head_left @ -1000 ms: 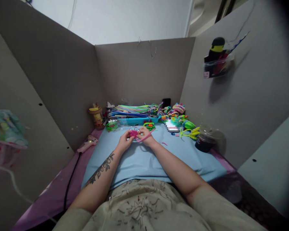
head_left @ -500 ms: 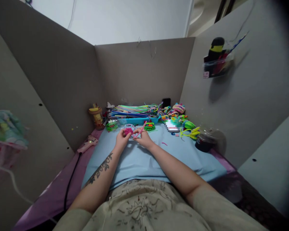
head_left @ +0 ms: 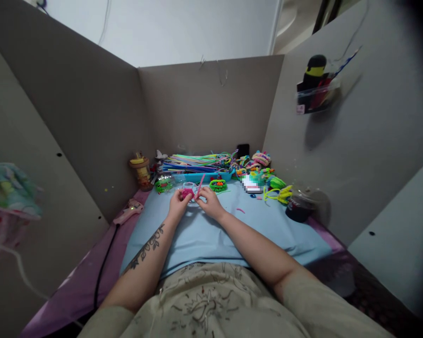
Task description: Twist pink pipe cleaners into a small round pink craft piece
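Observation:
Pinched in the fingers of my left hand is a small bundled coil of bright pink pipe cleaner. My right hand closes its fingertips on a free pink pipe cleaner end that sticks up from beside the coil. The two hands are close together above the light blue cloth. Whether the strand and coil are one piece is hidden by the fingers. Just beyond my right hand lies a green fuzzy piece with orange bits.
A blue tray holds many coloured pipe cleaners at the back. A pink glue gun and a lidded cup are at left. Fuzzy yellow pieces and a dark tub are at right. Grey panels surround the table.
My right hand has shifted slightly left, nearer the coil. The pink strand's end has swung left and stands more upright; my left hand stays about where it was.

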`<state>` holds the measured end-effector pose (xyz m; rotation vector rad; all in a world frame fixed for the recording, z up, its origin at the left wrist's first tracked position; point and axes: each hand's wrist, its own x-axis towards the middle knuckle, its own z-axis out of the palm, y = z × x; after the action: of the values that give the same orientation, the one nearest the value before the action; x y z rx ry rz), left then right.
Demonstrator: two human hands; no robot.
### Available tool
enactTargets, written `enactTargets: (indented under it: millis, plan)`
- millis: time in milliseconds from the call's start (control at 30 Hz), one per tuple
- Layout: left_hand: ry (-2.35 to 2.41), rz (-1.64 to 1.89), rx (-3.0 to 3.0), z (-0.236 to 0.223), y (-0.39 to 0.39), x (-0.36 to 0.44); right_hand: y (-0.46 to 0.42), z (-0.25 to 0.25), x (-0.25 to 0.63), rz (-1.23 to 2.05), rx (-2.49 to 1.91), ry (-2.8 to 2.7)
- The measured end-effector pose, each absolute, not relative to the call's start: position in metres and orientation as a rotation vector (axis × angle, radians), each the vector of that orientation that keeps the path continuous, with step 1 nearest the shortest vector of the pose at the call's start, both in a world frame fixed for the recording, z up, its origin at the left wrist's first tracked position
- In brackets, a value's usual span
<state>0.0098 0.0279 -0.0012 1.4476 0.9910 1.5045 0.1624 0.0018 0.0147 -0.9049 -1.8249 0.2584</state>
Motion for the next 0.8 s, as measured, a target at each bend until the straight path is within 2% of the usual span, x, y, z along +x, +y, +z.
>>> enactTargets:
  millis: [300, 800]
  plan:
    - [0.880, 1.274, 1.576, 0.003, 0.018, 0.014, 0.010, 0.017, 0.172, 0.295, -0.876, -1.639]
    - [0.879, 1.181, 1.738, 0.000, 0.016, 0.012, 0.028, 0.002, 0.177, 0.582, -0.927, -1.599]
